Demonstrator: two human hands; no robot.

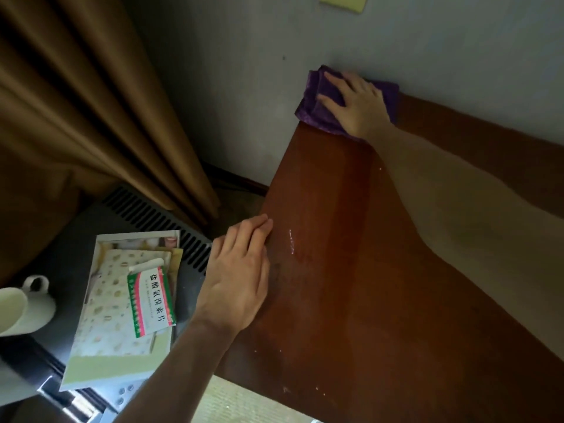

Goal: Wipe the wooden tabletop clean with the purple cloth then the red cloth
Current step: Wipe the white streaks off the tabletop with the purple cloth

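Observation:
The wooden tabletop (351, 294) is reddish brown, with a darker damp band running down its left part and a few white specks. A bunched purple cloth (314, 108) lies on its far left corner against the wall. My right hand (354, 102) presses flat on that cloth with fingers spread. My left hand (238, 276) rests on the table's left edge, fingers together, holding nothing. No red cloth is in view.
A grey wall runs behind the table. Left of it stands a dark unit with a vent grille (158, 221), carrying a stack of booklets (122, 309), a medicine box (151, 300) and a white cup (21, 303). A brown curtain (91, 111) hangs at the left.

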